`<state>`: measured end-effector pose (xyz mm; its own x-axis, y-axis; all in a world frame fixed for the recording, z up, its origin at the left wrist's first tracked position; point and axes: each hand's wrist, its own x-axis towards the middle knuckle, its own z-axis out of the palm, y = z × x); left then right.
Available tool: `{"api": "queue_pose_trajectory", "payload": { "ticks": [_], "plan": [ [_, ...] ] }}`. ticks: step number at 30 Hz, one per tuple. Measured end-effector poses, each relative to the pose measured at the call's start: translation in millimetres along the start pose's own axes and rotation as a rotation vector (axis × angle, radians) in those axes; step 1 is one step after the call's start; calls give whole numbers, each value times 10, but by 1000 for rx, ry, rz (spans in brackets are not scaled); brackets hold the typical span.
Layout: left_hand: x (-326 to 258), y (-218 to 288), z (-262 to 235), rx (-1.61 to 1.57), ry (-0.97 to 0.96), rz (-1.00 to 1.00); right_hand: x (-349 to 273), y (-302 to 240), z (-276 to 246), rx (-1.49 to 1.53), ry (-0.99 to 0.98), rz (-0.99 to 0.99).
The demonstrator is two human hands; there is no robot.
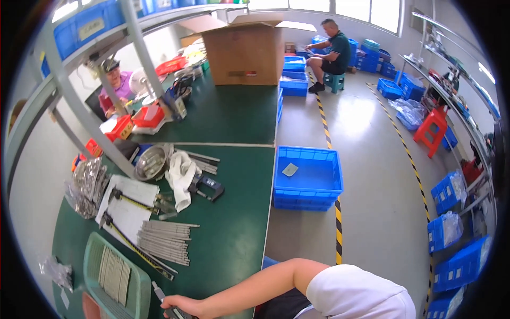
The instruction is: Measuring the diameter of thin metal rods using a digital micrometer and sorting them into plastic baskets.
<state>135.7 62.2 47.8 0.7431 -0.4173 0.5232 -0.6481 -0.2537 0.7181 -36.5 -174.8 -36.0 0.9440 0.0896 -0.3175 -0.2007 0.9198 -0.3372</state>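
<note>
My right hand (183, 304) is at the lower edge, closed around a micrometer (159, 292) with a silver-grey barrel and a dark body, partly cut off by the picture's edge. Just left of it stands a green plastic basket (144, 290) holding a row of thin grey rods (113, 274). More grey rods (166, 242) lie side by side on the green table (234, 228), beyond my hand. Beside them, two dark calipers (133, 242) (135, 202) rest across white paper (139, 190). My left hand is not in view.
Farther along the table lie a black U-shaped gauge (207, 187), a white glove (180, 178) and a metal bowl (151, 162). A large cardboard box (244, 53) stands behind. Blue crates (308, 199) stand on the floor at right. Two people (334, 48) (121, 85) sit farther off.
</note>
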Motion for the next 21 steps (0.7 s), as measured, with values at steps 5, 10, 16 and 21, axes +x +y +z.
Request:
{"api": "queue_pose_trajectory", "payload": {
  "ticks": [5,10,16,21],
  "plan": [
    [-441,715,1011,-437,180,-603,-229,-142,171,-125,48,-160],
    [-715,589,1094,-1027,-218,-601,-282,-285,197,-132,46,-175],
    [-855,605,966,-1118,-277,-670,-312,-266,280,-165,18,-63],
    [-890,626,998,-1047,-327,-648,-338,-269,219,-128,22,-13]
  ]
}}
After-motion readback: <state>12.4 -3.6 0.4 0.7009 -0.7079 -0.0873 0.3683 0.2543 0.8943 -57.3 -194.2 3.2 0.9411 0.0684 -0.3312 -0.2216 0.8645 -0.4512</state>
